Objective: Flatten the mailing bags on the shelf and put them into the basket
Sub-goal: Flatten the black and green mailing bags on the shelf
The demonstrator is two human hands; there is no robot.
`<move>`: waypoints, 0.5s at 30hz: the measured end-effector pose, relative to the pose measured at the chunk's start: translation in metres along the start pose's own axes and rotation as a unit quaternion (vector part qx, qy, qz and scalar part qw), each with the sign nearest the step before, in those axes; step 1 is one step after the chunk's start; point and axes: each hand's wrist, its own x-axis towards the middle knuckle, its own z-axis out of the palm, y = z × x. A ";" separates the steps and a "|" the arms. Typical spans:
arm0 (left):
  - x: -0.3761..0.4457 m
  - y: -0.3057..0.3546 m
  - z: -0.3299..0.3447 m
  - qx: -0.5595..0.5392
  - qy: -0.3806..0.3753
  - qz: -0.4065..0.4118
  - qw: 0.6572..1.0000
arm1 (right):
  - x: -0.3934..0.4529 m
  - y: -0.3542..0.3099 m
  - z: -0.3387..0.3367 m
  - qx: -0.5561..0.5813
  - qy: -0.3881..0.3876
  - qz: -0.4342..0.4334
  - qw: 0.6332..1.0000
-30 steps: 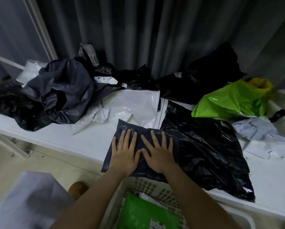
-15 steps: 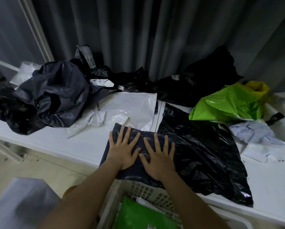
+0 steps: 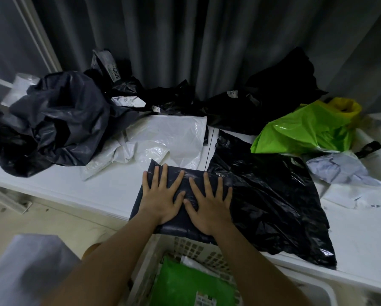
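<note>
Basket (image 3: 186, 247): white lattice plastic, nearest, below the shelf's front edge; holds a flat green bag (image 3: 191, 286) with a white label, and a pale bag (image 3: 196, 265) tucked behind it.
Left hand (image 3: 162, 196): flat, fingers straight and spread, pressing palm-down on the left half of the dark grey mailing bag (image 3: 186, 185).
Right hand (image 3: 210, 206): flat too, fingers fanned, pressing the same bag's right half; thumbs nearly touching, hands side by side.
Dark grey mailing bag: spread flat at the front edge of the shelf (image 3: 79, 186), near edge hanging over it above the basket; right side lapping onto the black sheet bag (image 3: 271, 195).
Black sheet bag: glossy, wrinkled, lying mostly flat just right of the hands, lower corner reaching the shelf's front edge.
White bag (image 3: 163, 140): creased, just behind the grey bag, around mid-shelf, partly tucked under it.
Crumpled grey bag (image 3: 61, 115): large heap toward the left end, on black plastic spilling to the left edge.
Pale grey bag (image 3: 337, 167): crumpled, toward the right end, white bags beside it.
Lime-green bag (image 3: 304, 131): puffed up, right rear, a yellow bag (image 3: 346, 107) just behind.
Black bags (image 3: 262, 102): piled along the rear edge against the curtain (image 3: 207, 40), several bearing white labels.
</note>
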 end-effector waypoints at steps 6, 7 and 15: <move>0.001 -0.001 0.001 -0.015 -0.004 0.005 1.000 | 0.000 0.000 0.001 -0.001 -0.002 0.003 1.000; 0.001 0.000 0.001 -0.016 -0.006 0.006 1.000 | 0.000 0.000 0.001 0.000 -0.002 0.003 1.000; 0.003 -0.001 0.001 -0.008 -0.027 0.004 1.000 | 0.001 0.000 -0.003 -0.006 -0.025 0.004 1.000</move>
